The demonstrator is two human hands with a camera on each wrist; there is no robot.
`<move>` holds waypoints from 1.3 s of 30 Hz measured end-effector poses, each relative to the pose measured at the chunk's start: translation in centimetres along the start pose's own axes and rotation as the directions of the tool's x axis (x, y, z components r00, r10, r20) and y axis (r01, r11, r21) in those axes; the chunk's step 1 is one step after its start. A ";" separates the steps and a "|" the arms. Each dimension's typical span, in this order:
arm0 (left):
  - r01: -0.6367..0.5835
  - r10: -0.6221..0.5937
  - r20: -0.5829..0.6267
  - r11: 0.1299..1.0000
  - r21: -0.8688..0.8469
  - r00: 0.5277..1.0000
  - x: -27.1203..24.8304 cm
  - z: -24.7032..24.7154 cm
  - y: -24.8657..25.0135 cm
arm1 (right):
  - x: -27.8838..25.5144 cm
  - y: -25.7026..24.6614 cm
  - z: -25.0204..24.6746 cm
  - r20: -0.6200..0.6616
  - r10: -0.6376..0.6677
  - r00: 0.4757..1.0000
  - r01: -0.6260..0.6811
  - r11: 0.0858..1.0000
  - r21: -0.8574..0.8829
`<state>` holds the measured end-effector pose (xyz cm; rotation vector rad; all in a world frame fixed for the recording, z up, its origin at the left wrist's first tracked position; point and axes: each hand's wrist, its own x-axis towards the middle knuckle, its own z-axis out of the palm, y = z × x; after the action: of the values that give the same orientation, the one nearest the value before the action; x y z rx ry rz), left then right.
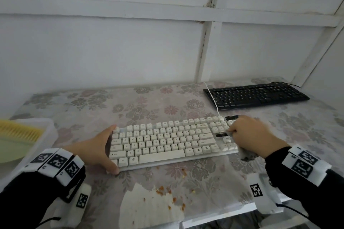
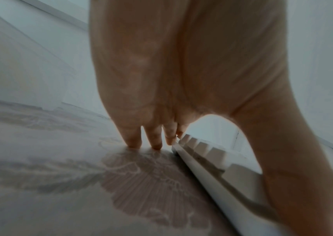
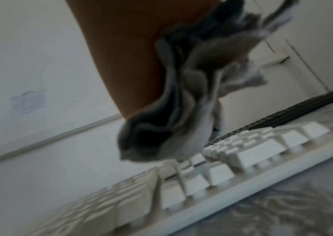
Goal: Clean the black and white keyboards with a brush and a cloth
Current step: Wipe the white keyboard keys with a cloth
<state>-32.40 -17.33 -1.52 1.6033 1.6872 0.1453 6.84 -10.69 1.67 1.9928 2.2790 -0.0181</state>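
Observation:
The white keyboard (image 1: 167, 141) (image 2: 212, 159) (image 3: 201, 180) lies across the middle of the flowered table. My left hand (image 1: 103, 148) braces its left end: the straight fingers (image 2: 151, 140) stand against the edge and the thumb sits at the front corner. Over the number pad at the right end, my right hand (image 1: 251, 135) grips a bunched grey cloth (image 1: 247, 155) (image 3: 177, 111), which touches the keys. The black keyboard (image 1: 255, 95) (image 3: 302, 111) lies at the back right. A brush with yellow bristles (image 1: 18, 132) rests at the far left.
A clear plastic tray (image 1: 46, 130) at the left edge holds the brush and something pale green. Orange crumbs (image 1: 163, 190) and a stained white sheet (image 1: 149, 208) lie near the table's front edge. A white cable (image 1: 212, 96) crosses the black keyboard. A white wall backs the table.

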 end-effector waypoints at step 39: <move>0.019 -0.019 0.010 1.000 -0.016 1.000 0.1 0.0 -0.1 | 0.4 7.9 1.8 -0.080 -0.043 0.996 0.047 0.998 0.051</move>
<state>-32.48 -17.24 -1.59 1.5734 1.6889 0.1406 14.69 -9.39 0.33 2.0018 2.3960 -0.0037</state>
